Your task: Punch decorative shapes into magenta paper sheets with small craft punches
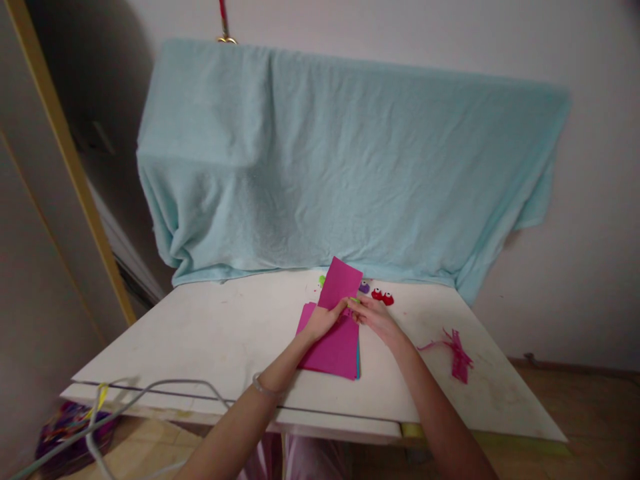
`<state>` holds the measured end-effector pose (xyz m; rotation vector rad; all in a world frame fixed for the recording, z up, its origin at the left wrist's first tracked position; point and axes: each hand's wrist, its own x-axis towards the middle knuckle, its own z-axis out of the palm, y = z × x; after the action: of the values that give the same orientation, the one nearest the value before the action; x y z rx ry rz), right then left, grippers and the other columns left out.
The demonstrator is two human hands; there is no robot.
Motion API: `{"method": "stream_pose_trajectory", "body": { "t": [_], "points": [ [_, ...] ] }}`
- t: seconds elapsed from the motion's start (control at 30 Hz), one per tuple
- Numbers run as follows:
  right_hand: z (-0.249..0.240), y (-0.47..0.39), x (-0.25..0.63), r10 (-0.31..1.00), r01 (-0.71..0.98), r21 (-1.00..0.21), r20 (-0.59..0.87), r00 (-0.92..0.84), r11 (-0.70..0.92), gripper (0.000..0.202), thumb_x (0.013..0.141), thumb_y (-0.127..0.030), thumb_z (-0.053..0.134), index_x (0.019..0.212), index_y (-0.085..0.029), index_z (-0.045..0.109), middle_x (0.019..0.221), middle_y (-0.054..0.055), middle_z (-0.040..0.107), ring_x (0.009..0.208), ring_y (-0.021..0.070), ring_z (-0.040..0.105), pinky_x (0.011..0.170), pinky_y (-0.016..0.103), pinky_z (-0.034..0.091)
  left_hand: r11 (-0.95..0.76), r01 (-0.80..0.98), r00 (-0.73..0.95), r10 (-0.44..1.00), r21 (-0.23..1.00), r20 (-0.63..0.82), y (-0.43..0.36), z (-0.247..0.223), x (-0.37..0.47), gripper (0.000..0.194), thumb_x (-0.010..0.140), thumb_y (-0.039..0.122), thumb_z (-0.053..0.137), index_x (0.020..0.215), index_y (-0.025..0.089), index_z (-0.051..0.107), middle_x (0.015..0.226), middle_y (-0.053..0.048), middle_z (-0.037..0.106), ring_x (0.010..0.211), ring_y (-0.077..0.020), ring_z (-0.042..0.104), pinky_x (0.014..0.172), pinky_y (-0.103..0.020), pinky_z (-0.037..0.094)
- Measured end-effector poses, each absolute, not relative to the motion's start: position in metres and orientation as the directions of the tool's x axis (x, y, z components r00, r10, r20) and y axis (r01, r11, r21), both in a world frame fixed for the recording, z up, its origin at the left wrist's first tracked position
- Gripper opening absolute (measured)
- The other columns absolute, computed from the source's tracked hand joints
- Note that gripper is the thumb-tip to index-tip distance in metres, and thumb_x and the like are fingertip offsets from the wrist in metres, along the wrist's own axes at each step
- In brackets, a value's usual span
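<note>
A narrow magenta sheet (pixel 340 281) is raised over a stack of magenta paper (pixel 327 350) on the white table, with a blue edge showing at the stack's right side. My left hand (pixel 325 321) is closed on the raised sheet near its lower end. Close beside it, my right hand (pixel 373 313) has its fingers pinched together at the sheet's lower right, where a small green item (pixel 354 300) shows at the fingertips. Small magenta bits hang between the two hands; their exact shape is too small to tell.
Behind the hands sit red googly-eyed pieces (pixel 383 297), a purple one (pixel 365 287) and a green one (pixel 322 281). Shredded magenta paper (pixel 457 357) lies at the right. A light blue cloth (pixel 360 160) hangs behind the table (pixel 200 333). A grey cable (pixel 165 383) crosses the front left.
</note>
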<state>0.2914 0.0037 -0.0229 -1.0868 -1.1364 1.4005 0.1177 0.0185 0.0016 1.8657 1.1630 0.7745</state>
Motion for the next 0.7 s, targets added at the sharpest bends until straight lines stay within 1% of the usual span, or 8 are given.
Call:
{"method": "stream_pose_trajectory", "body": {
  "t": [0.1, 0.17, 0.23, 0.3, 0.43, 0.57, 0.7],
  "points": [
    [-0.0235, 0.0035, 0.2906, 0.994, -0.151, -0.987, -0.039, -0.102, -0.054, 0.038, 0.068, -0.045, 0.077, 0.091, -0.016, 0.069, 0.068, 0.000, 0.061, 0.053, 0.0092, 0.050, 0.051, 0.024, 0.035, -0.298, 0.352, 0.375, 0.914, 0.887, 0.158, 0.0203, -0.0018, 0.1197, 0.039, 0.091, 0.047, 0.040, 0.094, 0.019, 0.066, 0.087, -0.007, 0.070, 0.088, -0.0209, 0.063, 0.078, -0.028, 0.046],
    [-0.0239, 0.0033, 0.2905, 0.995, -0.142, -0.989, -0.035, -0.097, -0.049, 0.039, 0.068, -0.046, 0.077, 0.091, -0.016, 0.069, 0.068, 0.000, 0.061, 0.054, 0.0096, 0.051, 0.052, 0.024, 0.035, -0.316, 0.315, 0.372, 0.909, 0.895, 0.190, 0.0210, -0.0033, 0.1203, 0.040, 0.091, 0.048, 0.039, 0.094, 0.019, 0.066, 0.093, -0.007, 0.070, 0.091, -0.0209, 0.063, 0.082, -0.028, 0.046],
    [-0.0243, 0.0032, 0.2906, 0.994, -0.134, -0.990, -0.034, -0.099, -0.048, 0.039, 0.068, -0.047, 0.077, 0.092, -0.016, 0.069, 0.068, 0.000, 0.062, 0.054, 0.0099, 0.052, 0.052, 0.024, 0.036, -0.316, 0.331, 0.370, 0.910, 0.889, 0.186, 0.0211, -0.0035, 0.1200, 0.041, 0.091, 0.048, 0.039, 0.094, 0.019, 0.067, 0.089, -0.007, 0.071, 0.092, -0.0217, 0.063, 0.081, -0.029, 0.046],
    [-0.0247, 0.0033, 0.2906, 0.993, -0.139, -0.989, -0.033, -0.109, -0.048, 0.038, 0.069, -0.046, 0.077, 0.092, -0.017, 0.069, 0.070, 0.000, 0.063, 0.055, 0.0099, 0.052, 0.052, 0.024, 0.036, -0.308, 0.389, 0.367, 0.916, 0.868, 0.161, 0.0206, -0.0024, 0.1189, 0.041, 0.091, 0.048, 0.039, 0.096, 0.019, 0.067, 0.081, -0.007, 0.070, 0.091, -0.0225, 0.063, 0.079, -0.029, 0.046],
    [-0.0250, 0.0037, 0.2895, 0.993, -0.159, -0.985, -0.041, -0.114, -0.059, 0.037, 0.071, -0.046, 0.076, 0.094, -0.018, 0.068, 0.071, 0.000, 0.063, 0.054, 0.0096, 0.053, 0.051, 0.023, 0.036, -0.308, 0.480, 0.378, 0.918, 0.822, 0.123, 0.0190, -0.0005, 0.1165, 0.041, 0.089, 0.047, 0.042, 0.105, 0.016, 0.066, 0.072, -0.007, 0.067, 0.088, -0.0233, 0.064, 0.075, -0.028, 0.046],
    [-0.0245, 0.0031, 0.2889, 0.993, -0.154, -0.987, -0.035, -0.110, -0.052, 0.038, 0.071, -0.046, 0.075, 0.096, -0.019, 0.067, 0.071, 0.000, 0.064, 0.053, 0.0091, 0.052, 0.051, 0.023, 0.036, -0.335, 0.516, 0.405, 0.906, 0.788, 0.120, 0.0183, -0.0005, 0.1158, 0.044, 0.088, 0.048, 0.044, 0.110, 0.015, 0.064, 0.069, -0.006, 0.065, 0.082, -0.0226, 0.063, 0.070, -0.027, 0.045],
    [-0.0231, 0.0034, 0.2890, 0.993, -0.132, -0.990, -0.038, -0.110, -0.053, 0.037, 0.071, -0.048, 0.074, 0.091, -0.018, 0.066, 0.068, -0.001, 0.063, 0.051, 0.0093, 0.052, 0.050, 0.023, 0.037, -0.349, 0.521, 0.421, 0.899, 0.779, 0.122, 0.0194, -0.0002, 0.1163, 0.045, 0.090, 0.048, 0.040, 0.112, 0.016, 0.063, 0.072, -0.005, 0.066, 0.079, -0.0212, 0.062, 0.069, -0.026, 0.044]
  ]
}}
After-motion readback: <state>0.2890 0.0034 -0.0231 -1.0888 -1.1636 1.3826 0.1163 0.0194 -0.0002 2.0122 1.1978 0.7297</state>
